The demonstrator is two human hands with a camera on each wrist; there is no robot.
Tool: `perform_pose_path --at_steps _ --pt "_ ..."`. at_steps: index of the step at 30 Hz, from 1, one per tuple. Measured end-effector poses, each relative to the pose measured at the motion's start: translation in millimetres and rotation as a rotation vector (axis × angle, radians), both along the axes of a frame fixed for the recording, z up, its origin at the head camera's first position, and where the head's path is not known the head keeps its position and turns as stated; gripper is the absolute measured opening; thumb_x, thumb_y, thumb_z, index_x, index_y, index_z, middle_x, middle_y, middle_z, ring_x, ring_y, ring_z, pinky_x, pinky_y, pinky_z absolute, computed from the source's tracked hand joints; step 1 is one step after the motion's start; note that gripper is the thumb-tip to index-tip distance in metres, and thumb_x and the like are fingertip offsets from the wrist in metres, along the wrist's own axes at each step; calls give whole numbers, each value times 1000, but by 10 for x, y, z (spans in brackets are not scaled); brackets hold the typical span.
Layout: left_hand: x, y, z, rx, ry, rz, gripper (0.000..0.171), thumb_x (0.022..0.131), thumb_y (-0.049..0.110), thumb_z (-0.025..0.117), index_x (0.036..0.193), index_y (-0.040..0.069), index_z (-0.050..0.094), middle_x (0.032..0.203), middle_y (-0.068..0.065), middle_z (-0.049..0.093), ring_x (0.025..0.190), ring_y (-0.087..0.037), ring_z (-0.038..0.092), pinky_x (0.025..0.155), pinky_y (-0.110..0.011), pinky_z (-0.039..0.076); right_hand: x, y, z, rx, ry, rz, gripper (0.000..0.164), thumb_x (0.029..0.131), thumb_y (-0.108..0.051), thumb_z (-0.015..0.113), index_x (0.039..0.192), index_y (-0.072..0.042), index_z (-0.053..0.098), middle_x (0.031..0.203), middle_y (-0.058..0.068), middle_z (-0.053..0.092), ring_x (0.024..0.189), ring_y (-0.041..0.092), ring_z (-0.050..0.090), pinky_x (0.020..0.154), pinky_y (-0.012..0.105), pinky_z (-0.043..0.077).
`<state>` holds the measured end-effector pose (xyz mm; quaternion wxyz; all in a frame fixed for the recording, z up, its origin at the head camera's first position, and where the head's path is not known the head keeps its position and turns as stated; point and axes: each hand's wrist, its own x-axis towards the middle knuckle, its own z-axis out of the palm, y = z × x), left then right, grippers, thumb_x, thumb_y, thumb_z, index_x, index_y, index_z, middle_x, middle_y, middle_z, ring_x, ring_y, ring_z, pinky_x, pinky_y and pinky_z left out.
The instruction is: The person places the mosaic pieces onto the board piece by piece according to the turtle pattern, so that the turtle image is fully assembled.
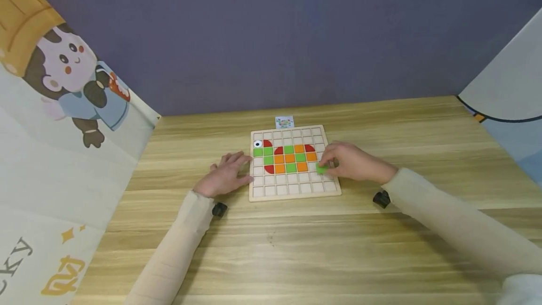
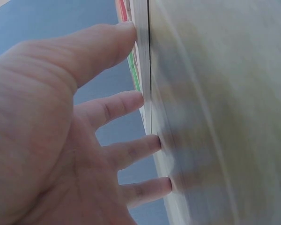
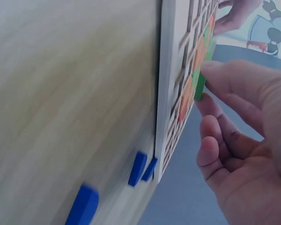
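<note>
A wooden grid board lies on the table, its cells partly filled with green, orange and red pieces. A round white piece with a black dot sits near its upper left corner. At the board's right side my right hand pinches a green tile between thumb and fingers, over the grid. My left hand has its fingers spread and fairly straight, and its thumb and fingertips rest at the board's left edge.
Behind the board lies a small picture card. Three blue pieces show on the table beside the board in the right wrist view. A dark panel stands along the table's back edge. Printed walls flank both sides.
</note>
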<state>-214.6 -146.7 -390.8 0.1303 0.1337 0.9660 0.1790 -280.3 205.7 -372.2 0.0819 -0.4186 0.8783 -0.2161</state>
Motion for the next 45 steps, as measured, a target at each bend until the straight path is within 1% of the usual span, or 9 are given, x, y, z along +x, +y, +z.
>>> perform_pose_path --at_steps 9,18,23,26,29,32,36,40,45 --pt "-26 25 15 -1 6 7 61 94 44 56 146 19 35 155 -12 18 138 -42 12 95 -74 17 -95 -151 -39 -22 4 25 16 80 -9 76 95 -10 75 91 -4 63 84 15 56 75 34 47" --pt "-38 45 14 3 -1 14 62 93 43 56 146 19 35 155 -12 18 138 -42 12 95 -74 17 -103 -193 -47 6 -22 -23 15 80 -7 74 95 -9 75 92 -3 62 88 16 54 77 35 47" --pt "-43 56 21 9 -18 22 62 93 44 56 146 20 34 155 -11 16 138 -41 10 97 -73 15 -102 -190 -41 6 -20 -43 13 82 -6 73 94 -8 75 90 -3 60 85 15 53 74 33 47" --pt "-49 58 13 11 -15 22 62 94 44 55 146 20 34 155 -12 16 138 -41 10 96 -73 15 -100 -175 -37 -4 -11 -26 12 83 -7 72 95 -7 75 89 -3 58 81 14 51 70 32 46" --pt "-55 59 1 6 -13 24 62 94 44 55 146 20 33 155 -12 16 138 -41 10 96 -74 15 -113 -115 -34 -15 -10 5 15 85 -8 71 99 -7 74 91 -3 59 81 13 51 69 31 46" --pt "-61 59 -3 3 -12 25 62 94 45 55 146 20 33 155 -12 16 138 -41 10 96 -74 16 -155 7 -24 -18 -6 -13 16 87 -10 68 103 -9 73 92 -3 59 77 12 50 66 31 45" --pt "-71 59 1 -1 -10 33 62 93 45 55 146 21 33 155 -12 16 138 -41 11 97 -73 16 -248 217 5 2 -15 -124 19 88 -8 67 106 -8 71 92 0 60 72 14 50 62 33 45" --pt "-76 57 4 -8 -6 36 62 93 45 56 146 21 33 155 -12 16 138 -41 11 97 -73 15 -326 386 32 26 -30 -210 23 87 -4 68 109 -5 69 97 4 61 82 19 55 69 37 48" --pt "-76 59 0 -4 0 29 62 93 45 56 146 21 34 155 -12 17 138 -40 11 96 -73 16 -392 471 18 42 -55 -180 21 82 -3 71 103 -7 72 96 3 61 84 21 56 73 38 48"
